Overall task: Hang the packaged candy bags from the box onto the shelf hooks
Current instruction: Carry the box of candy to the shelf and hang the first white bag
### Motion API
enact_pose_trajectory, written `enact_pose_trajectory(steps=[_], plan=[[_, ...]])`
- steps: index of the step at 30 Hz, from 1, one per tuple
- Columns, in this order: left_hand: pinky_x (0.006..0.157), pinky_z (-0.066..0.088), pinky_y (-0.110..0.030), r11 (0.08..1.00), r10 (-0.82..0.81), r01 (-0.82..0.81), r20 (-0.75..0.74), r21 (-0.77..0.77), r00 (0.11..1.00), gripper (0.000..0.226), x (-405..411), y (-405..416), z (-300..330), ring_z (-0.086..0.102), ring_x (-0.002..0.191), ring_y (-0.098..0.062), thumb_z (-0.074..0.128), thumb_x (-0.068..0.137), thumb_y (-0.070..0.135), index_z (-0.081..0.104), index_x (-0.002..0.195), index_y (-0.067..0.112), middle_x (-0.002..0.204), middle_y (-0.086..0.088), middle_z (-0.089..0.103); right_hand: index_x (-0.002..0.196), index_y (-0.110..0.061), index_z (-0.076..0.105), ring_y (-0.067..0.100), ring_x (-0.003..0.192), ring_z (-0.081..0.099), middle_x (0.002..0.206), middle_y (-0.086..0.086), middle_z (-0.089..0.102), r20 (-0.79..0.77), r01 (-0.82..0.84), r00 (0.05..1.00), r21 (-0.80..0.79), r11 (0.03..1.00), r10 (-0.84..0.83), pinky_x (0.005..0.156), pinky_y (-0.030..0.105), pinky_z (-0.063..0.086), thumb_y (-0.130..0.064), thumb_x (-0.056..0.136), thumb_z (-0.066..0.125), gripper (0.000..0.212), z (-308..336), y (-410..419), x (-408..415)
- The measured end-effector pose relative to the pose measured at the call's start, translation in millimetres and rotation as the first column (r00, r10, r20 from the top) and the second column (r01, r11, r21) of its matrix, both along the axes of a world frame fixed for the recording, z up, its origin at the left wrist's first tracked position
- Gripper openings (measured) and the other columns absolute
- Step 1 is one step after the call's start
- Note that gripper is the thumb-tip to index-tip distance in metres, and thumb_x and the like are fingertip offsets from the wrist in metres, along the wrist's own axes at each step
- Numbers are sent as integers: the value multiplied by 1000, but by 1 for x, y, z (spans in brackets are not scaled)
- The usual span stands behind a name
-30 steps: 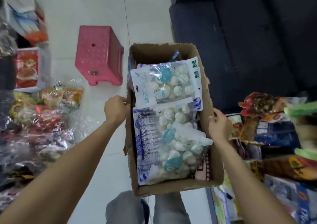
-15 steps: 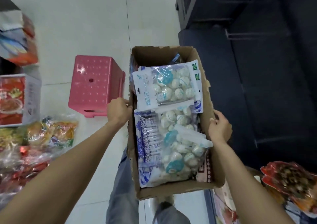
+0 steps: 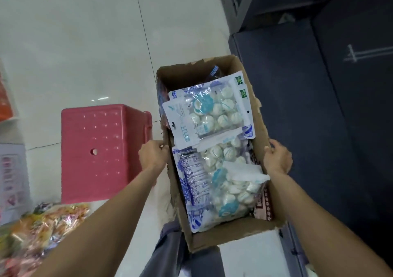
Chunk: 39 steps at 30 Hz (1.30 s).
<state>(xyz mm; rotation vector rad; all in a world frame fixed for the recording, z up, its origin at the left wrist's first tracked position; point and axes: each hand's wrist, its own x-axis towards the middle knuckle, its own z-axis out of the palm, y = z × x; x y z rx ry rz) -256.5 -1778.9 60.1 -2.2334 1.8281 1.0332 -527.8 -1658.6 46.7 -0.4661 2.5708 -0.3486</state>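
Left hand (image 3: 153, 157) and right hand (image 3: 277, 158) grip opposite long walls of the cardboard box (image 3: 263, 126), fingers curled over rims; candy bags (image 3: 207, 115) lie between them, lengthwise

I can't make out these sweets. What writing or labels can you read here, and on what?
Nothing reads clearly.
Top candy bag: pale blue characters, too blurred.
Its green corner labels: too small.
Lower candy bag: blue print, illegible.
White box at left: blurred print.
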Motion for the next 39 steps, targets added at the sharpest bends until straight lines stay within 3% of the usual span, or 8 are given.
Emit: enact_pose_trajectory(steps=[11, 19, 22, 24, 28, 32, 35, 39], plan=[[83, 47, -34, 977, -83, 95, -72, 189, 994, 30, -23, 8, -53, 63, 99, -31, 45, 96, 19, 68, 113, 10, 104, -13, 71, 124, -10, 61, 38, 110, 57, 120, 20, 64, -54, 117, 992, 45, 992, -115, 90, 41, 44, -10, 96, 51, 29, -41, 7, -17], [77, 34, -27, 740, -328, 349, -144, 575, 934, 23, -42, -16, -24, 44, 88, -20, 49, 96, 31, 46, 79, 16, 82, -2, 49, 141, -19, 43, 35, 123, 49, 139, 11, 52, 170, 79, 981, 104, 991, -96, 99, 39, 39, -9, 96, 45, 46, -15, 15, -32], [87, 40, -31, 779, -325, 339, -123, 527, 938, 9, -41, -15, 10, 51, 97, -23, 46, 96, 20, 55, 96, 18, 107, -11, 61, 144, -16, 38, 32, 129, 44, 145, 10, 45, 244, -29, 970, 31, 999, 21, 104, 39, 36, -8, 93, 54, 54, 19, 19, -13], [96, 42, -33, 809, -375, 400, -144, 430, 916, 33, -41, -14, 42, 55, 113, -28, 44, 95, 14, 52, 127, 14, 129, -9, 58, 141, -14, 42, 29, 128, 45, 142, 9, 47, 305, -39, 951, -52, 998, 53, 103, 36, 36, -6, 92, 56, 52, 46, 23, 7], [88, 48, -32, 863, -473, 496, -193, 94, 860, 37, -45, -29, 90, 62, 104, -22, 43, 94, 18, 53, 129, 19, 116, 1, 66, 127, -14, 55, 26, 109, 59, 118, 8, 64, 399, -64, 911, -104, 993, 100, 93, 34, 46, -7, 93, 54, 34, 82, 26, 42], [82, 50, -32, 764, -644, 638, -183, -100, 743, 37, -45, -56, 99, 58, 102, -18, 47, 91, 23, 55, 126, 20, 106, 3, 68, 122, -20, 59, 29, 102, 63, 109, 9, 69, 319, -209, 923, -48, 977, 213, 86, 42, 51, -16, 95, 52, 28, 76, 14, 63], [95, 42, -35, 719, -693, 695, -111, -29, 712, 45, -48, -79, 74, 48, 118, -23, 52, 90, 25, 48, 134, 17, 124, -3, 59, 133, -19, 51, 29, 114, 55, 128, 7, 60, 232, -362, 904, -31, 932, 359, 89, 37, 48, -19, 94, 56, 40, 48, -10, 71], [102, 39, -40, 724, -686, 685, -15, 82, 728, 58, -69, -106, 14, 43, 127, -28, 54, 90, 27, 35, 143, 15, 143, -8, 44, 148, -24, 30, 27, 140, 26, 154, 7, 27, 173, -446, 883, 13, 895, 437, 110, 40, 28, -26, 93, 59, 63, 8, -45, 70]])
